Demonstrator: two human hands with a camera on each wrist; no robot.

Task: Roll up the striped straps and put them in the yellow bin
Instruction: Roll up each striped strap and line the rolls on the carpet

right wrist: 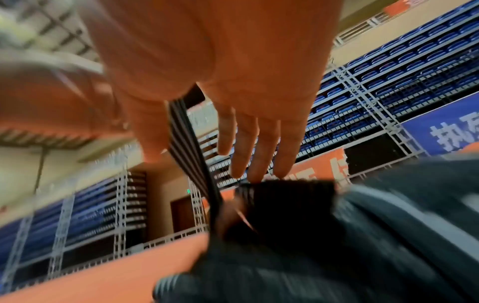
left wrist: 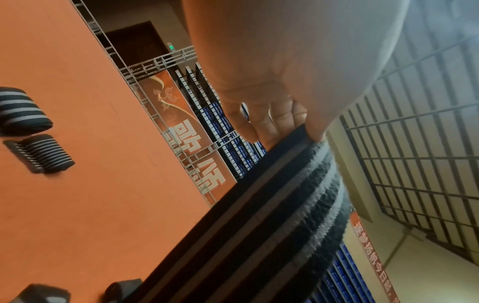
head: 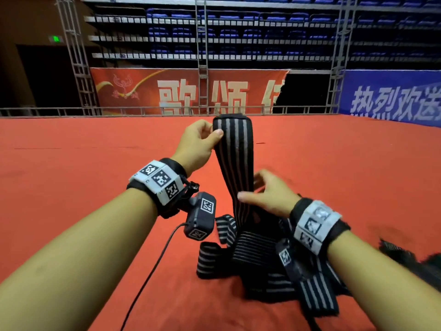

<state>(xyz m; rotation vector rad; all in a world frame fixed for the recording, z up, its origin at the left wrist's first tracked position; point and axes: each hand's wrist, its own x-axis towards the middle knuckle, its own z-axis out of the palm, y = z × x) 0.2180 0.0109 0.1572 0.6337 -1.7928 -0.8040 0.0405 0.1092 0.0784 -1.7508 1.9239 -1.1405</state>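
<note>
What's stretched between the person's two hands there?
A black elastic strap with grey stripes runs taut between them in the head view: the left hand pinches its top end, and the right hand reaches around it lower down.

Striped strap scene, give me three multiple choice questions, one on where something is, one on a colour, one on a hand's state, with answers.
1. Where does the left hand hold the raised strap?
A. at its top end
B. at its lowest part
C. nowhere

2. What colour is the floor covering under the pile of straps?
A. blue
B. orange-red
C. green

3. How is the right hand set?
A. closed in a fist away from the strap
B. flat on the floor
C. fingers straight, spread around the raised strap lower down

Answers:
1. A, since the head view shows thumb and fingers in a pinching grip on the strap's top.
2. B, since orange-red carpet surrounds the pile.
3. C, since the right wrist view shows straight fingers with the strap running between thumb and fingers.
</note>
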